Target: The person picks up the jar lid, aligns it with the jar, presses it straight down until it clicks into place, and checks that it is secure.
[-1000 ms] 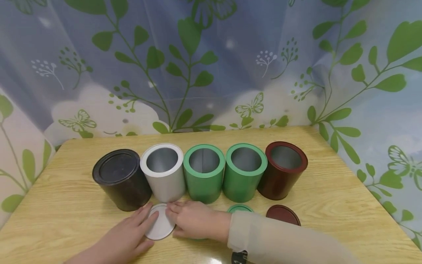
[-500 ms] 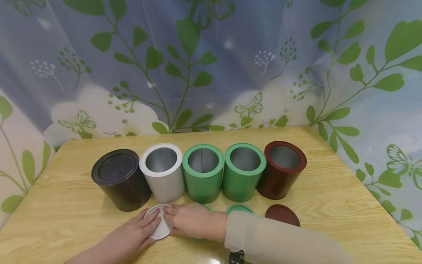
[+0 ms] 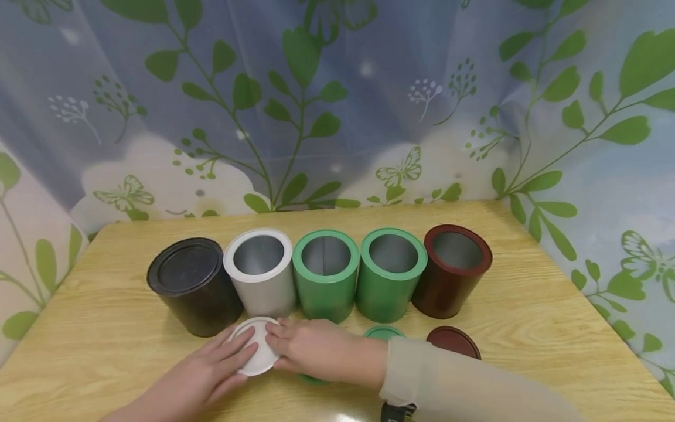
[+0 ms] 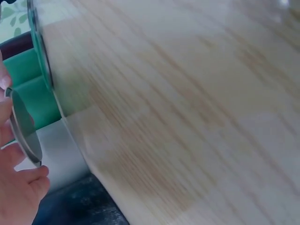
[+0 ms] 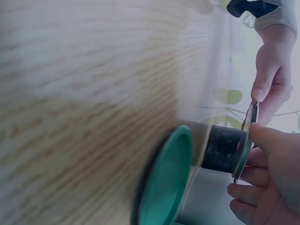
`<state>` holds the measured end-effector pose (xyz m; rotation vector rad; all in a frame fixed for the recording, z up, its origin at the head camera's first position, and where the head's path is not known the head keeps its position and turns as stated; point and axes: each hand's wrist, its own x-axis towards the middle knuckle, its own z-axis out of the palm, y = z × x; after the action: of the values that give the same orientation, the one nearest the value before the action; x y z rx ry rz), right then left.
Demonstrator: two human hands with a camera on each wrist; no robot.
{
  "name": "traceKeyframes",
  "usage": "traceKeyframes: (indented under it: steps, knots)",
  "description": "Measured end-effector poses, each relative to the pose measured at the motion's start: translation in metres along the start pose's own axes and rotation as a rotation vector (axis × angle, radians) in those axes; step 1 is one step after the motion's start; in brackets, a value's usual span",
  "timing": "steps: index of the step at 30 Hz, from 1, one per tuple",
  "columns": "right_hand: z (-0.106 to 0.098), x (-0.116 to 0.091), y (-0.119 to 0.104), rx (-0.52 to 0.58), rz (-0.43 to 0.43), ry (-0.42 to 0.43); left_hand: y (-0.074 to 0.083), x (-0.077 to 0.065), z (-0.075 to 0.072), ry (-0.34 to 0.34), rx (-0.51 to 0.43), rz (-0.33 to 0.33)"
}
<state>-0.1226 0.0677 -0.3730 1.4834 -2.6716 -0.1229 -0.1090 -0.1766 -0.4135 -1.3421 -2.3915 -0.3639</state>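
A round white lid [image 3: 261, 362] is held between both hands, a little off the table in the wrist views. My left hand [image 3: 203, 366] grips its left side, with fingers spread over the top and the thumb at the rim [image 4: 33, 150]. From the right, my right hand [image 3: 327, 349] pinches the opposite edge, fingertips on the upper face. Just behind the lid stands an open white can [image 3: 266, 296]. A green lid [image 3: 313, 380] lies on the table, mostly hidden under my right hand; it shows larger in the right wrist view.
Left of the white can is a black can [image 3: 208, 308] with its top covered. To the right stand two open green cans [image 3: 327, 299] and an open dark red can [image 3: 440, 296]. A second green lid [image 3: 384, 332] and a dark red lid [image 3: 453, 341] lie in front.
The white lid has risen slightly and shifted toward the white can, both hands moving with it. My left fingers reach farther over its top than a second ago. The cans have stayed put.
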Motion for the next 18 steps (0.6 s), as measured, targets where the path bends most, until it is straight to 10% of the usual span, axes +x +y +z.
traceKeyframes:
  steps: [18]
  knots:
    - [-0.021, -0.012, 0.003, -0.068, -0.029, 0.186, 0.01, 0.016, -0.033, 0.072, 0.019, 0.018]
